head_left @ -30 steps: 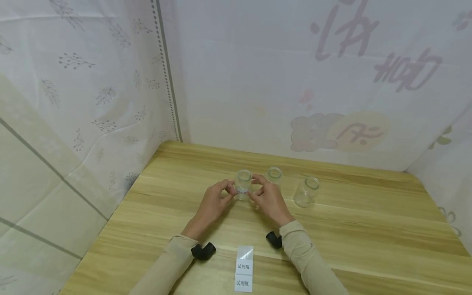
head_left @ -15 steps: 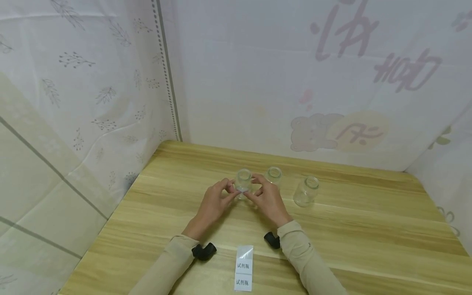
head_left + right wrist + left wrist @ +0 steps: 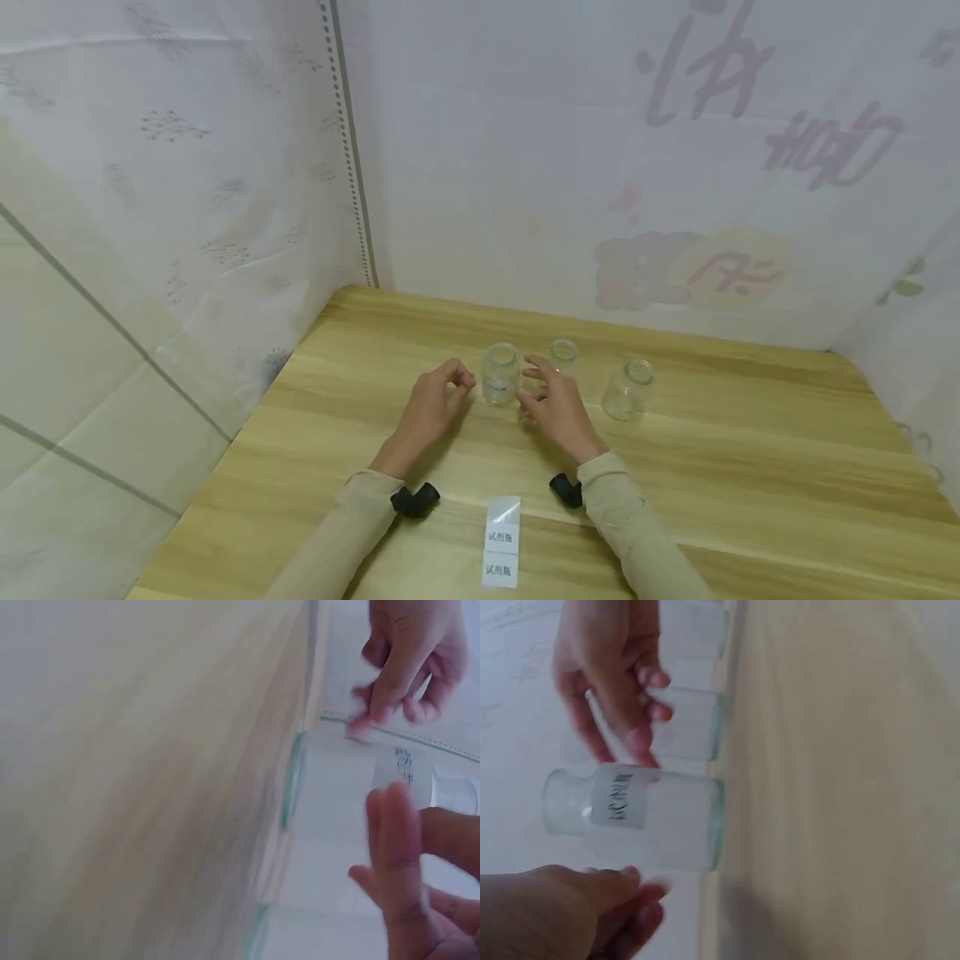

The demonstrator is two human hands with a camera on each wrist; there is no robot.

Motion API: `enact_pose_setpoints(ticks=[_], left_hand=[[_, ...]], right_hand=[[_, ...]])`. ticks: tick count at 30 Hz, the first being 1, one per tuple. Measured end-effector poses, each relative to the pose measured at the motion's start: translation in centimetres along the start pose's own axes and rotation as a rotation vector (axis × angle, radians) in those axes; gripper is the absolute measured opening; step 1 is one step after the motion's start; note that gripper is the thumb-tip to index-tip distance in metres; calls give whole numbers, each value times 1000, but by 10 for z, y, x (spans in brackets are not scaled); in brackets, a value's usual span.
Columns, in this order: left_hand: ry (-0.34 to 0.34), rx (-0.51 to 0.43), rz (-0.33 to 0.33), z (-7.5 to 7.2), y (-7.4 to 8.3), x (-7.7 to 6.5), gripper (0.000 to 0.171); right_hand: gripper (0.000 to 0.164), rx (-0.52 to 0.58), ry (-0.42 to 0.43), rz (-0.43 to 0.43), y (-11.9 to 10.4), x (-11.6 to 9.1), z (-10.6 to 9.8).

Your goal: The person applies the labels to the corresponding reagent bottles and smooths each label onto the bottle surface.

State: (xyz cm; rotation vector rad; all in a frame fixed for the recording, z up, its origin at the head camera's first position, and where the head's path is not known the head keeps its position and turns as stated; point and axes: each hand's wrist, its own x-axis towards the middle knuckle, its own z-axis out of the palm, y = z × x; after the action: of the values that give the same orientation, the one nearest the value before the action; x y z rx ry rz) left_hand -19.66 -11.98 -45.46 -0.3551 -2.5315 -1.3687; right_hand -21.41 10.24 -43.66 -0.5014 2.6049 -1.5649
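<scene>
A clear glass reagent bottle stands upright on the wooden table between both hands. On its near side sits a white label with black characters. My left hand is just left of the bottle, thumb and fingers bent loosely and holding nothing. On the other side my right hand is spread, its fingers apart from the glass. Behind the right hand a second glass bottle is partly hidden. Farther right stands a third bottle, with no label showing.
A strip of white labels lies near the front of the table, between the forearms. Black wrist mounts sit at both sleeve cuffs. Printed cloth walls rise behind and beside the table.
Both hands pressed the label against the bottle with their thumbs; now they have drawn apart to either side, leaving the label on the glass. The head view has shifted slightly.
</scene>
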Motion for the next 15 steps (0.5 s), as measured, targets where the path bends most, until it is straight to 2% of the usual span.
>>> enact_pose_setpoints(ticks=[2,5,8,10,13,15], left_hand=[[-48,6,-46,-4,4,-4,15],[-214,-6,-72,-5,13,-16,15],[-430,-15,-14,-1,24,-34,11],[-546,-20,20,2,34,-45,9],[-664,38,45,5,51,-60,21],[-708,106,52,7,63,-69,36]], right_hand=[[60,19,-7,6,-1,-8,-5],[53,18,-33,7,0,-26,-11],[42,2,-98,22,2,-50,-15],[34,-1,-162,38,4,-67,-18],[28,13,-276,70,3,-90,-23],[28,21,-335,98,2,-102,-27]])
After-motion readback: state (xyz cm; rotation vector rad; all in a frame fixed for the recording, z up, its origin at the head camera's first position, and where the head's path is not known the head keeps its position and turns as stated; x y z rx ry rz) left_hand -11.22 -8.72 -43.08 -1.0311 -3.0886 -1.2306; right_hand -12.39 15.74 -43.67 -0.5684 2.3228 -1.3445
